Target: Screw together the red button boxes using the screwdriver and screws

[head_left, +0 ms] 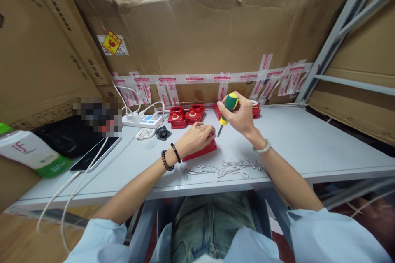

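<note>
Silver screws (236,167) are scattered at the lower centre of the frame, close to the near edge of the table (173,191); by a brushing wrist or sleeve, some could be swept off. Just beyond them, the red block (200,153) is set on the table at centre, partly covered by the left hand (197,136), whose fingers are bent over its top; whether it is firmly clamped, or a small piece is pinched there, cannot be told. Above its right end, the screwdriver (231,102) is gripped by the handle in the closed right hand (243,116), its shaft slanted down. The hands are apart but near each other. With the tip so close to the left fingertips, a slip under a tilted push could jab them, or the block could be skidded if it is loosely held. At the left of the frame, the cable (100,148) is draped across the phone (98,155) and over the edge; if snagged by the left arm, it could drag the phone. Farther back, red housings (195,114) are lined up before the cardboard (197,37).
</note>
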